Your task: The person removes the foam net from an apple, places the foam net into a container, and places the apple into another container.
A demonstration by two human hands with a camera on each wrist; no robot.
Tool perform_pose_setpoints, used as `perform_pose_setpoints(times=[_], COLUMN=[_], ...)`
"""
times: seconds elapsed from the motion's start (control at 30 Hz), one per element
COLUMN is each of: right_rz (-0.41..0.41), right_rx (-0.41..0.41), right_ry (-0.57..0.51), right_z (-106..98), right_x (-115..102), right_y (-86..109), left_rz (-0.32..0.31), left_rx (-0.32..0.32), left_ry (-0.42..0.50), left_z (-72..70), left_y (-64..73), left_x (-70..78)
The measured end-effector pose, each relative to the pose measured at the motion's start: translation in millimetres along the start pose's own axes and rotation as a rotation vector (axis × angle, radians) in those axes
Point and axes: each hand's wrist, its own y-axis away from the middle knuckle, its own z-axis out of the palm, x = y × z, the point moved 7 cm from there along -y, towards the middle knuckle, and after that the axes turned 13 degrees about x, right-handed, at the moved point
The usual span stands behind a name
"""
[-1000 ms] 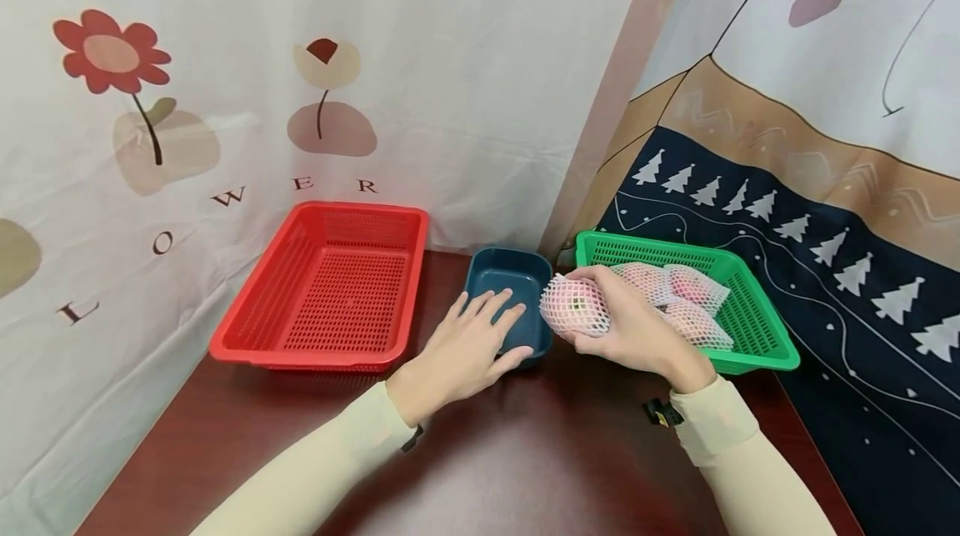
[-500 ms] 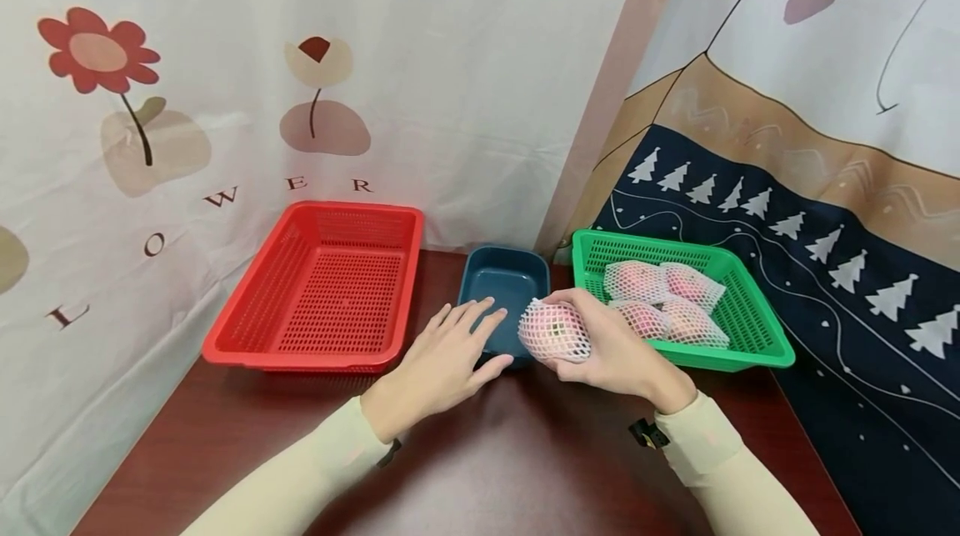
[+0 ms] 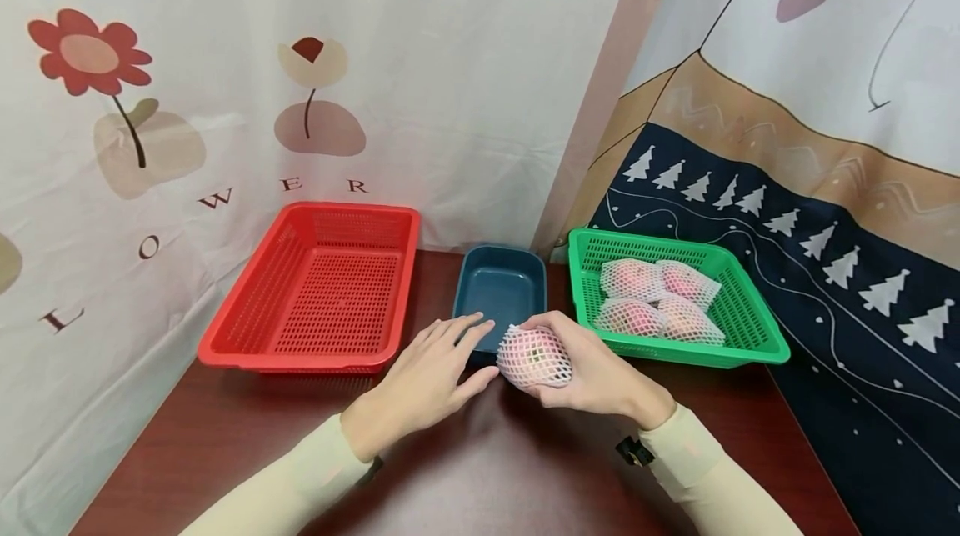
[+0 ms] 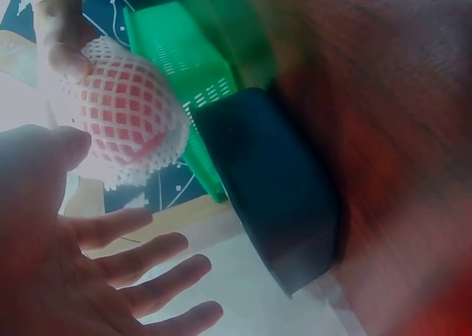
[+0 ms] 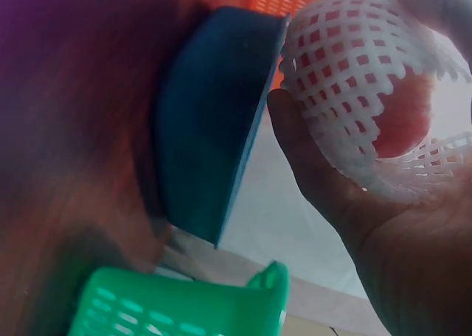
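Note:
My right hand (image 3: 600,369) grips a red apple in a white foam net (image 3: 534,357), held above the table just in front of a dark blue bin (image 3: 501,282). The apple's red skin shows through a gap in the net (image 5: 402,119) in the right wrist view. Close to its left side is my left hand (image 3: 420,382), fingers spread and nearly straight, holding nothing. Whether the left thumb touches the net, I cannot tell. Several more netted fruits (image 3: 632,318) lie together in the green basket (image 3: 750,336) on the right.
To the left stands a red perforated basket (image 3: 337,294), with nothing visible inside. All the containers stand on a dark reddish-brown table (image 3: 480,469). Printed curtains (image 3: 465,86) hang directly behind and to the right of them.
The right hand has carried the netted apple left and nearer to me, out from beside the green basket. The left hand has drawn back from over the blue bin, leftward and nearer.

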Motion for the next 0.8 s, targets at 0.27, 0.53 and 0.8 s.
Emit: perform_pose_setpoints(times=[0.27,0.53,0.8], right_rz=[-0.020,-0.063,-0.096], right_rx=[-0.055,-0.088,-0.101], right_ry=[-0.045,-0.089,-0.076], right_z=[20.1,31.7,42.3], right_x=[0.3,-3.6,-1.1], right_y=[6.1,11.3,11.0], left_rz=[0.016,0.050,0.052], left_rx=[0.034,0.069,0.074], left_ry=[-0.003,-0.035,-0.043], left_z=[-2.5,-3.1,-6.0], left_y=[14.5,22.7,26.8], left_x=[-0.8,0.5,0.2])
